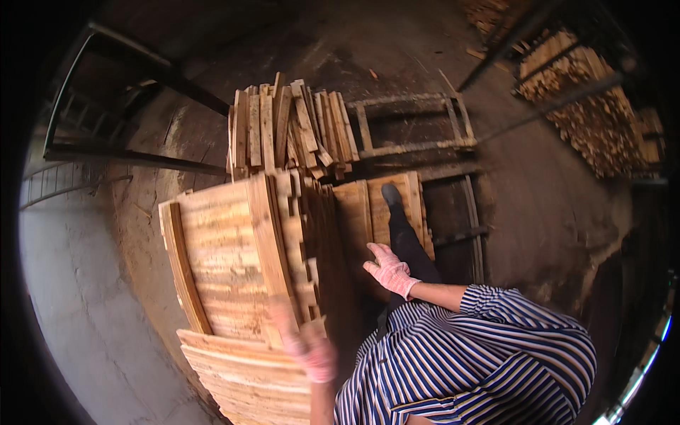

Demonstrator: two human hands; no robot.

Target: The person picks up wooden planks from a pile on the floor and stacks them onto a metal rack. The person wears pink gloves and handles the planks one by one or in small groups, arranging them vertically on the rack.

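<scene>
My left hand [312, 352], in a pink and white work glove, is smeared by motion over the near right edge of a tall stack of slatted wooden panels. Its fingers are too blurred to read. The top panel [218, 265] has boards side by side, with a long crosspiece [274, 248] near its right edge. Another slatted panel [248, 379] lies nearest me, beside that hand. My right hand [391, 270], gloved alike, hangs by my dark-trousered leg, fingers spread and nothing in them. Beyond it sits a lower wooden panel [388, 205], with my shoe over it.
A heap of loose wooden slats [283, 127] stands behind the panels. Empty rectangular frames [411, 150] lie right of it. Dark metal bars [134, 159] stick out at the left. A large pile of cut wood [588, 106] rises at the far right. Grey concrete [85, 297] runs along the left.
</scene>
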